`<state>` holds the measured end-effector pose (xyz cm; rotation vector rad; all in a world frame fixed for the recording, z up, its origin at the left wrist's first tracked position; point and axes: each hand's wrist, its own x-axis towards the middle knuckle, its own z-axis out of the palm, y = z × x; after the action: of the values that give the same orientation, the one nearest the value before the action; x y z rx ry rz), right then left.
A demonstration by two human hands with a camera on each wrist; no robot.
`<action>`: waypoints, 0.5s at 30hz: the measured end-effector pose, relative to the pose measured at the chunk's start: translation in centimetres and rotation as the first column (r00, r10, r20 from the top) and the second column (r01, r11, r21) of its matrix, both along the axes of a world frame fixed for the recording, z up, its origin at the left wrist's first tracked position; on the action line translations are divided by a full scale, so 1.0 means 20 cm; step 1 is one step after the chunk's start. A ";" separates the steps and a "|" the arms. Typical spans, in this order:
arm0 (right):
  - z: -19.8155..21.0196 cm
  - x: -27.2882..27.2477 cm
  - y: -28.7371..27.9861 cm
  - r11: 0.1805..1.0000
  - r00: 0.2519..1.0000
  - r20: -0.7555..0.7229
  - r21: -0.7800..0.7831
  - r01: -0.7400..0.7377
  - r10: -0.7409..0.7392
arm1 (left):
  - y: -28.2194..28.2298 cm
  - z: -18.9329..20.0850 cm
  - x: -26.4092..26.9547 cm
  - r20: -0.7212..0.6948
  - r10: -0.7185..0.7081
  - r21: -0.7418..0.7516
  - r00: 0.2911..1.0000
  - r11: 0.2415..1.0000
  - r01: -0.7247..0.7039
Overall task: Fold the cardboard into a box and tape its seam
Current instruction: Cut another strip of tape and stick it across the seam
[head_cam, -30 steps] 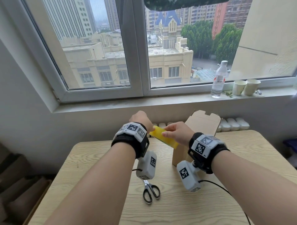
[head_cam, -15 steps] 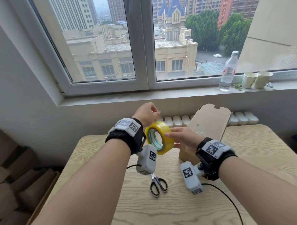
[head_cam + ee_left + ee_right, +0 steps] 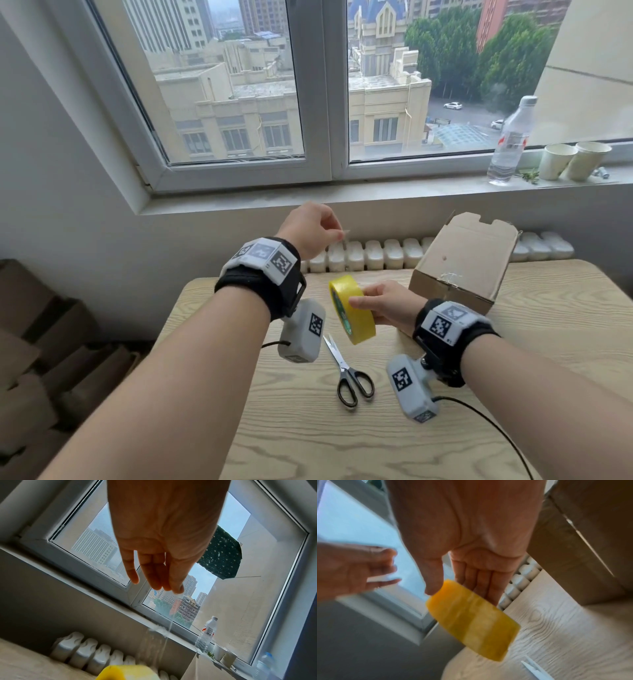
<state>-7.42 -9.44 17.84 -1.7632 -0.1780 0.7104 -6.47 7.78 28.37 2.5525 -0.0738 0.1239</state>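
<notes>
My right hand (image 3: 373,305) grips the yellow tape roll (image 3: 352,310) by its rim, thumb on the near face, above the wooden table (image 3: 342,442). My left hand (image 3: 334,234) is raised above and left of the roll and pinches the free end of a clear tape strip (image 3: 169,628). The strip runs down from the left fingertips (image 3: 177,590) to the roll (image 3: 126,672). In the right wrist view the roll (image 3: 471,620) is blurred. The brown cardboard box (image 3: 462,263) stands tilted at the table's back right with its top flap up, untouched by either hand.
Black-handled scissors (image 3: 351,375) lie on the table below the roll. A water bottle (image 3: 510,140) and two paper cups (image 3: 572,161) stand on the windowsill. A white radiator (image 3: 370,253) runs behind the table. Cardboard boxes (image 3: 30,359) are stacked on the floor at left.
My left hand has lifted up and away from the roll, drawing out a strip of tape. My right hand has lowered the roll and turned it.
</notes>
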 end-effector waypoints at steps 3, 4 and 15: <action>-0.04 -0.01 0.07 0.993 0.997 0.076 -0.119 0.000 0.009 | 0.04 -0.02 -0.02 0.005 0.005 -0.027 1.000 1.000 -0.005; -0.05 -0.01 0.09 0.990 0.997 0.073 -0.139 0.017 -0.007 | 0.06 -0.02 -0.03 0.016 0.006 -0.045 1.000 0.999 -0.005; -0.21 0.00 0.22 1.000 0.992 -0.126 0.011 0.008 -0.007 | 0.26 -0.03 -0.07 0.032 0.002 -0.057 0.999 0.998 0.000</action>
<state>-7.48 -4.99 13.56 -1.7014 -0.0891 0.8117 -7.94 12.96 27.71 2.4936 -0.0806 0.1655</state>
